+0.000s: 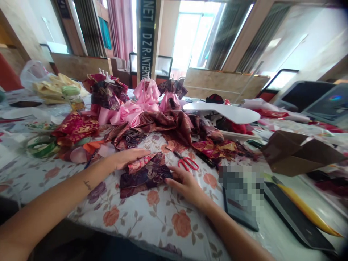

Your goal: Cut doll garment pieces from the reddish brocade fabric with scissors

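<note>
A dark purple patterned fabric piece (148, 175) lies on the flowered tablecloth in front of me, with a pink-red patterned strip (138, 164) along its upper left part. My left hand (132, 158) rests at the strip's upper left edge, fingers stretched out and close together. At the dark fabric's right edge is my right hand (186, 183), its thumb and forefinger apart and touching the cloth. Just beyond that hand lie red-handled scissors (186, 161). Crumpled brown brocade (171, 125) is heaped behind the fabric piece.
Several small dress forms in pink and dark fabric (146, 92) stand at the back. Green tape rolls (40, 146) are at left. On the right are a dark flat device (239, 203), partly pixelated, an open cardboard box (301, 152) and a white board (223, 111).
</note>
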### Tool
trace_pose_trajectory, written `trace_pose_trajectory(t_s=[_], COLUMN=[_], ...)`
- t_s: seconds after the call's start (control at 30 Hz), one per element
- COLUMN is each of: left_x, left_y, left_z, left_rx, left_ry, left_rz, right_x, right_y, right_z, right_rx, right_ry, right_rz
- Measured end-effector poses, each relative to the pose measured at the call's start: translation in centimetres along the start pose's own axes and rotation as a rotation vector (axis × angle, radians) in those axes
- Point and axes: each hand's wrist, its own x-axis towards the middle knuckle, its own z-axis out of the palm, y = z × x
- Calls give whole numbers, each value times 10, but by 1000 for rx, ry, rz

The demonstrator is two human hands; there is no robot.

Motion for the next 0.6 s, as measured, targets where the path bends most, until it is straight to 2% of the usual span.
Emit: trace_pose_trajectory(t_s=[0.13, 0.23, 0.3, 0.37, 0.43, 0.6], left_x=[-7, -9, -8, -6, -5, -7], left_y=[-7, -10, -10, -9, -8, -10], left_z=[-5, 1, 5, 7, 5, -2], left_rx=[146, 479, 575, 480, 369, 275], left_ry=[-144, -97, -19, 5, -27, -89], left_rz=[-35, 60, 112, 83, 15, -73], right_x=[3, 0, -2, -4, -5, -6], right_y=[-4, -11, -14, -15, -15, -12], right_z=[9, 10, 10, 10, 12, 15], right_rx=[-22, -18, -42, -99, -174, -277], right_ry=[63, 76, 82, 100, 117, 84], right_rz=[-8, -30, -50, -54, -47, -64])
